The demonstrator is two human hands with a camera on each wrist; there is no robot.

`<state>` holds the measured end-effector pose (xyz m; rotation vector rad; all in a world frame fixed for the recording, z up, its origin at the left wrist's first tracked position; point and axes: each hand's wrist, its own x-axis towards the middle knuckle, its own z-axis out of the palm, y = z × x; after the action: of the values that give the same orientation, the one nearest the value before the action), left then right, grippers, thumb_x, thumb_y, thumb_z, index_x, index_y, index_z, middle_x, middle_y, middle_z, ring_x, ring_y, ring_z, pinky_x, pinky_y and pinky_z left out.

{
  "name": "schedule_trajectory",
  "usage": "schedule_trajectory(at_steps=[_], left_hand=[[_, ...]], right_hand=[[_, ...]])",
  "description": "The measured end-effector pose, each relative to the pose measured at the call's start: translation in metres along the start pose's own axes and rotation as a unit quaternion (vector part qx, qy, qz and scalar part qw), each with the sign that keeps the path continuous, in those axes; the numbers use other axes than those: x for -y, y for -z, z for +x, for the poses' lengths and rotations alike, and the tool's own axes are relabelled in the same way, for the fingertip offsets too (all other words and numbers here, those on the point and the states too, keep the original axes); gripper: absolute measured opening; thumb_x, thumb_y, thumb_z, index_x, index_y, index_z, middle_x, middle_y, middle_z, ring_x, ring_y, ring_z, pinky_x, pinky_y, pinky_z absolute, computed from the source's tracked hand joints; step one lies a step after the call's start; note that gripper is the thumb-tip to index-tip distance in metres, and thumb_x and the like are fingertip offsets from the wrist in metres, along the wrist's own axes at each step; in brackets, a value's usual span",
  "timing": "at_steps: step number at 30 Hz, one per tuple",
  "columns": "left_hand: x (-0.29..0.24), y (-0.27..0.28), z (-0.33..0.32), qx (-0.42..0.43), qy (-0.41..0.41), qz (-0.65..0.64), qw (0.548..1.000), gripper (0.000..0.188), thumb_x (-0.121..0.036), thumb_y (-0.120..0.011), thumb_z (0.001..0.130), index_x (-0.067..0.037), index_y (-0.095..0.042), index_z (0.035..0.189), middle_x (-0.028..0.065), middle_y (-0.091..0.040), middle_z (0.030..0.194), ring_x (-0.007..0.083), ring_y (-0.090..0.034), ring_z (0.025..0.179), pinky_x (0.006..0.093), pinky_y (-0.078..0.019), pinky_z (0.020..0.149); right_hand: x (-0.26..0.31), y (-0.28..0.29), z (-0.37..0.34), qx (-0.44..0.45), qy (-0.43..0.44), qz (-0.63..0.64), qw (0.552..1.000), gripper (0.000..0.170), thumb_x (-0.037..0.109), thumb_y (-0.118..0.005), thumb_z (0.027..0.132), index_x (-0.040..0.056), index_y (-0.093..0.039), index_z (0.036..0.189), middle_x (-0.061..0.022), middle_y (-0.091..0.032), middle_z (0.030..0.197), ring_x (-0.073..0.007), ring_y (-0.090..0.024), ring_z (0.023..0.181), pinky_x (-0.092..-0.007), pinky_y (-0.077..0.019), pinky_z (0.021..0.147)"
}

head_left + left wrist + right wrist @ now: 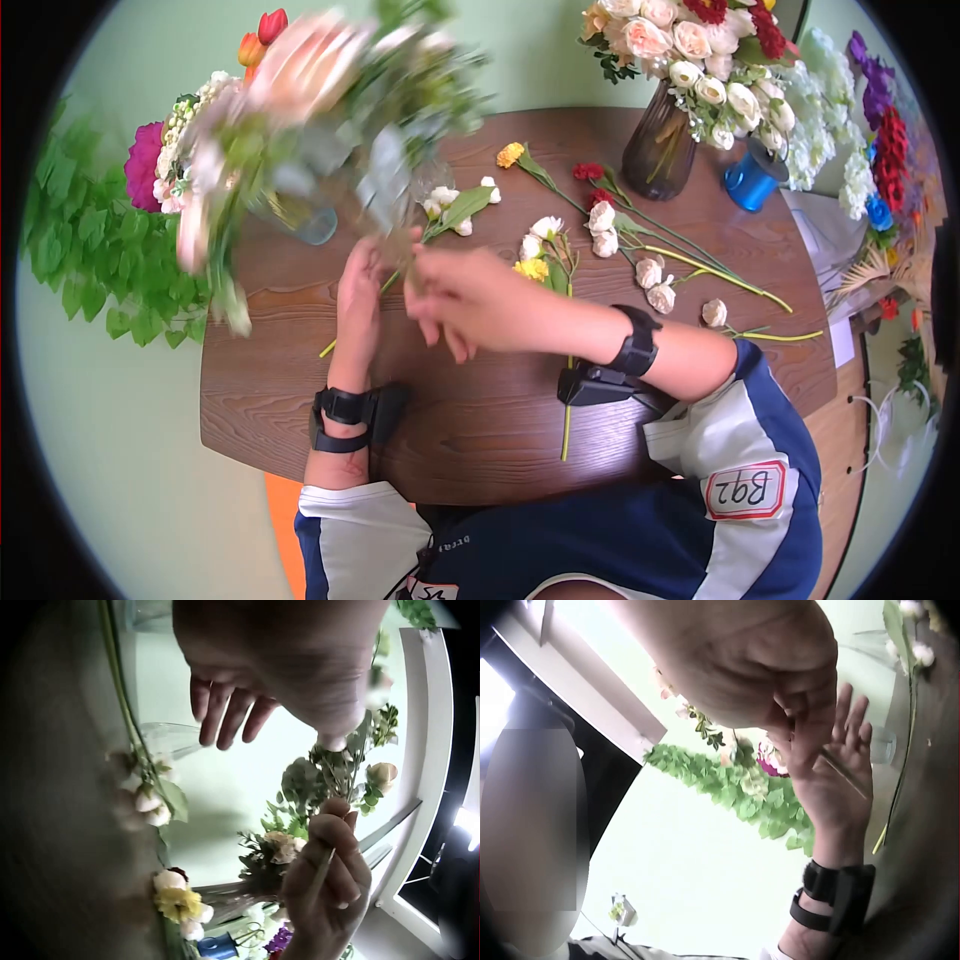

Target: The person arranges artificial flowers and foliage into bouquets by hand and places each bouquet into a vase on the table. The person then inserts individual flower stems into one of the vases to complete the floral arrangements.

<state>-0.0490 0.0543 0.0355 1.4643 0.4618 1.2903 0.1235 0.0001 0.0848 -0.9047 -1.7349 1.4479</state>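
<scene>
My right hand [455,295] grips the stems of a bouquet [385,180] above the table. A large pale pink rose [305,65] and grey-green leaves are blurred in the head view. A thin stem end [845,774] sticks out from the curled fingers in the right wrist view. Beside it, my left hand [358,290] is raised, palm toward the stems. Its fingers [234,712] extend loosely in the left wrist view, with nothing gripped. Just beyond the hands, a sprig of small white flowers [440,207] lies on the table.
On the brown table [480,420] lie a yellow flower [510,155], red flowers [588,172] and white blooms [603,230] on stems. A dark vase [660,145] with roses and a blue spool [755,178] stand back right. A clear glass vessel [318,225] is at left.
</scene>
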Motion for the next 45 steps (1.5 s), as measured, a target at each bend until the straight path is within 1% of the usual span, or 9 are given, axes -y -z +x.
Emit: schedule_trajectory(at_steps=[5, 8, 14, 25, 27, 34, 35, 41, 45], left_hand=[[-0.009, -0.013, -0.012, 0.026, 0.059, 0.034, 0.997, 0.032, -0.030, -0.046, 0.093, 0.001, -0.049, 0.102, 0.0143, -0.064, 0.083, 0.0184, -0.061, 0.078, 0.0307, -0.0463, 0.078], [-0.002, -0.017, -0.005, -0.070, 0.025, 0.056, 0.996, 0.021, -0.022, -0.041, 0.096, -0.002, -0.047, 0.091, 0.0052, -0.058, 0.063, 0.0120, -0.055, 0.059, 0.0251, -0.0433, 0.054], [-0.003, 0.008, 0.002, -0.152, 0.030, -0.042, 0.987, 0.022, -0.021, -0.041, 0.096, -0.005, -0.046, 0.082, -0.0053, -0.029, 0.050, 0.0030, -0.022, 0.041, 0.0205, -0.0171, 0.036], [0.003, 0.009, -0.003, -0.175, 0.069, 0.106, 0.976, 0.006, -0.012, -0.052, 0.090, -0.007, -0.050, 0.087, -0.0060, -0.037, 0.055, 0.0012, -0.031, 0.043, 0.0179, -0.0213, 0.038], [0.009, 0.012, -0.004, -0.173, 0.081, 0.106, 0.976, 0.004, -0.010, -0.053, 0.089, -0.007, -0.050, 0.088, -0.0057, -0.043, 0.059, 0.0002, -0.034, 0.045, 0.0168, -0.0229, 0.039], [0.031, 0.004, -0.022, -0.100, 0.050, 0.106, 0.988, 0.052, -0.015, -0.077, 0.068, -0.001, -0.050, 0.111, 0.0067, -0.056, 0.095, 0.0133, -0.053, 0.088, 0.0233, -0.0439, 0.079], [0.076, 0.063, -0.046, -0.116, 0.039, 0.552, 0.825, 0.061, -0.029, -0.078, 0.067, -0.004, -0.049, 0.115, 0.0086, -0.055, 0.103, 0.0181, -0.054, 0.091, 0.0273, -0.0447, 0.080], [0.027, 0.013, -0.025, -0.121, 0.103, 0.112, 0.981, 0.029, -0.009, -0.066, 0.078, -0.003, -0.053, 0.103, 0.0033, -0.058, 0.094, 0.0161, -0.054, 0.087, 0.0276, -0.0441, 0.077], [0.000, -0.013, -0.009, -0.188, 0.071, 0.001, 0.980, 0.013, -0.001, -0.056, 0.084, -0.008, -0.046, 0.082, -0.0028, -0.046, 0.067, 0.0035, -0.040, 0.052, 0.0173, -0.0286, 0.043]], right_hand=[[-0.015, -0.007, 0.002, 0.068, -0.060, -0.143, 0.986, 0.012, 0.011, -0.053, 0.086, 0.0004, -0.051, 0.091, -0.0092, -0.060, 0.066, -0.0219, -0.061, 0.053, -0.0316, -0.0472, 0.049], [-0.041, 0.003, 0.012, 0.021, 0.092, -0.392, 0.915, 0.023, 0.017, -0.059, 0.083, 0.0006, -0.053, 0.098, -0.0127, -0.063, 0.076, -0.0309, -0.062, 0.067, -0.0394, -0.0481, 0.061], [-0.061, 0.034, 0.034, 0.006, 0.122, -0.393, 0.911, 0.064, 0.015, -0.065, 0.075, 0.0114, -0.035, 0.131, -0.0129, -0.031, 0.139, -0.0345, -0.044, 0.116, -0.0409, -0.0430, 0.091], [-0.049, 0.049, 0.037, -0.106, 0.033, -0.543, 0.832, 0.025, 0.006, -0.063, 0.066, 0.0057, -0.062, 0.091, -0.0094, -0.055, 0.093, -0.0265, -0.056, 0.093, -0.0371, -0.0482, 0.072], [-0.036, 0.043, 0.028, -0.250, 0.235, -0.517, 0.784, 0.017, 0.005, -0.060, 0.065, 0.0060, -0.063, 0.081, -0.0086, -0.055, 0.088, -0.0246, -0.056, 0.087, -0.0345, -0.0483, 0.067], [-0.006, 0.007, 0.006, -0.261, 0.410, -0.375, 0.789, 0.024, -0.003, -0.058, 0.061, 0.0006, -0.058, 0.085, -0.0120, -0.054, 0.093, -0.0282, -0.057, 0.080, -0.0338, -0.0479, 0.066], [-0.006, 0.005, 0.004, -0.264, 0.410, -0.375, 0.788, 0.024, -0.003, -0.058, 0.061, 0.0006, -0.058, 0.085, -0.0120, -0.054, 0.093, -0.0282, -0.057, 0.080, -0.0338, -0.0479, 0.066], [0.000, -0.002, -0.002, -0.220, 0.367, -0.426, 0.797, 0.024, 0.004, -0.057, 0.068, -0.0013, -0.056, 0.091, -0.0137, -0.052, 0.103, -0.0264, -0.056, 0.089, -0.0334, -0.0498, 0.067], [-0.011, -0.010, 0.003, -0.190, 0.353, -0.406, 0.822, 0.026, 0.002, -0.057, 0.070, 0.0003, -0.056, 0.096, -0.0097, -0.055, 0.105, -0.0227, -0.059, 0.088, -0.0318, -0.0509, 0.063]])
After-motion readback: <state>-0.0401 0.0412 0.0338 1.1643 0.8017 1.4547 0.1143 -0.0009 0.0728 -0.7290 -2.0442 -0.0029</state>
